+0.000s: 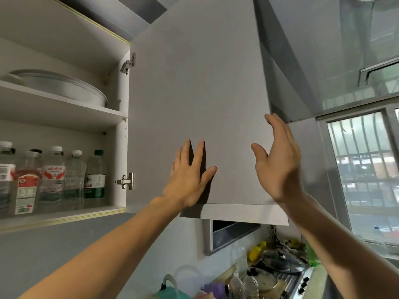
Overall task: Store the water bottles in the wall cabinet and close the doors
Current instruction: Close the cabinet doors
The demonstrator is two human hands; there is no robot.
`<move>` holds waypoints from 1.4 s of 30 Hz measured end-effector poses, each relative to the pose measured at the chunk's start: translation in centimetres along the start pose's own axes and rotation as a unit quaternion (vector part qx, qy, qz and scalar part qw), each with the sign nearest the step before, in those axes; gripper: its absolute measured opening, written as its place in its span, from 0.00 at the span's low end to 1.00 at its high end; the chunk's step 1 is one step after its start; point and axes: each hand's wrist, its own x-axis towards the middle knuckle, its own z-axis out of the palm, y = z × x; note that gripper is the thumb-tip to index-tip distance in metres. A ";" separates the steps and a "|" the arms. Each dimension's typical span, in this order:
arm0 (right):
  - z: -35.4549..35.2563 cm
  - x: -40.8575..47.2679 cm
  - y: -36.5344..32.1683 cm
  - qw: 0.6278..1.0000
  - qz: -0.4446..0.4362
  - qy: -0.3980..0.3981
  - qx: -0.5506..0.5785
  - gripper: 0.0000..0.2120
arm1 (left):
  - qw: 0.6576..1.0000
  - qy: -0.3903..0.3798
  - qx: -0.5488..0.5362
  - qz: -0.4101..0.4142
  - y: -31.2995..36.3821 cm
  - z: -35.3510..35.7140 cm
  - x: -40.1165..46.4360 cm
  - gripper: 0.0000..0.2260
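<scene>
Kitchen, view up at white wall cabinet [64, 117], cluttered stove below. Clear plastic water bottles [51, 178] stand in a row on the bottom shelf, stacked pale plates [62, 85] on the shelf above. Storing looks done; step in hand is closing. Grey right-side cabinet door [194, 93] hangs open on its hinges. Left hand [190, 175] spread flat against its inner face; right hand [278, 160] open, fingers straight, at the free edge. Next: swing door leftward until shut.

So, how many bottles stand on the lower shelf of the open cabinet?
6 on the lower shelf: five in a front row, one dark-capped behind. More may hide beyond the left edge.
</scene>
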 end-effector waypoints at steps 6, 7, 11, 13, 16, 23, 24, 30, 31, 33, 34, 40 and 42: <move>-1.4 -0.9 -0.9 0.971 -0.020 -0.068 0.226 0.34 | 0.998 0.023 -0.046 0.032 -0.8 -1.7 -1.3 0.33; -1.6 -1.2 -1.3 0.960 -0.020 -0.077 0.269 0.33 | 0.997 0.025 -0.054 0.039 -0.8 -2.2 -1.7 0.33; -2.1 -2.7 -3.7 0.908 -0.024 -0.115 0.401 0.29 | 0.996 0.034 -0.069 0.051 -0.1 -4.8 -3.0 0.32; -1.9 -3.7 -5.4 0.887 -0.011 -0.144 0.439 0.26 | 0.995 0.033 -0.076 0.051 0.4 -6.5 -3.6 0.32; -0.8 -5.1 -7.6 0.843 0.020 -0.189 0.504 0.16 | 0.993 0.033 -0.099 0.051 1.2 -9.5 -4.7 0.33; 4.3 -7.5 -13.1 0.794 0.011 -0.220 0.566 0.15 | 0.984 -0.009 -0.168 0.057 1.1 -17.9 -8.3 0.29; 5.2 -8.0 -14.1 0.801 -0.008 -0.215 0.559 0.17 | 0.983 -0.011 -0.176 0.056 0.9 -19.1 -9.0 0.28; 11.6 -10.4 -18.7 0.807 -0.064 -0.242 0.535 0.25 | 0.980 0.031 -0.195 0.010 -1.6 -25.7 -13.5 0.18; 12.5 -10.8 -19.7 0.813 -0.078 -0.237 0.526 0.26 | 0.978 0.041 -0.203 -0.008 -2.1 -26.7 -14.1 0.18; 14.5 -11.7 -21.3 0.824 -0.099 -0.225 0.511 0.26 | 0.969 0.073 -0.231 -0.045 -2.8 -28.8 -15.4 0.20; 15.3 -12.1 -22.2 0.832 -0.112 -0.219 0.498 0.26 | 0.964 0.091 -0.242 -0.059 -3.3 -29.8 -16.0 0.21; 20.2 -14.5 -26.6 0.873 -0.156 -0.212 0.410 0.30 | 0.982 0.158 -0.095 -0.043 -6.6 -33.9 -18.4 0.18; 21.8 -15.1 -27.7 0.883 -0.168 -0.209 0.386 0.31 | 0.980 0.189 -0.050 -0.041 -8.5 -34.8 -19.0 0.21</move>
